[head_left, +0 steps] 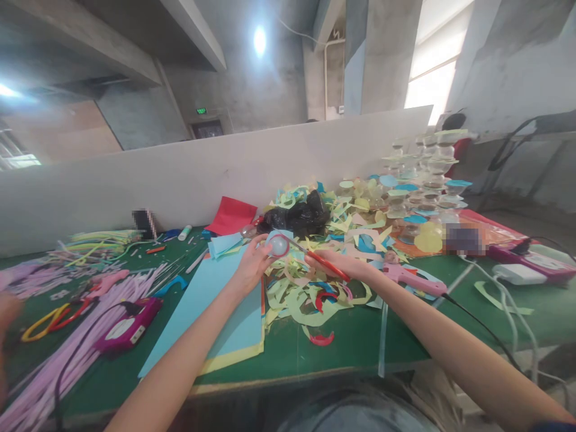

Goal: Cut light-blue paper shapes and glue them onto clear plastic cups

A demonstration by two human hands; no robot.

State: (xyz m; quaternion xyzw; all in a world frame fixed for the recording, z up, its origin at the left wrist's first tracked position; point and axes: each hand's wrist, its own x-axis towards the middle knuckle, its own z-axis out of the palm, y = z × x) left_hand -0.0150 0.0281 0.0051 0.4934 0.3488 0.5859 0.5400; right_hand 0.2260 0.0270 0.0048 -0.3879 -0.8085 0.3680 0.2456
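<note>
Pinched in the fingers of my left hand [252,262] is a small round clear plastic cup [279,245] with a thin red rim. My right hand [346,264] grips scissors [327,264] by their red handles. Their blades point left at the cup's edge; whether they touch it I cannot tell. Under both hands lies a heap of cut paper scraps [310,307], mostly pale green and yellow with some red. A stack of light blue paper [220,327] lies below my left forearm. Close to my right wrist rests a pink glue gun [418,280].
Stacked clear cups with paper discs [434,180] stand at the back right. A black plastic bag [299,215] and red paper [231,216] lie along the white partition [180,174]. Purple pipe cleaners [76,336], a magenta box [129,326] and yellow-handled scissors [45,324] lie left. Cables hang right.
</note>
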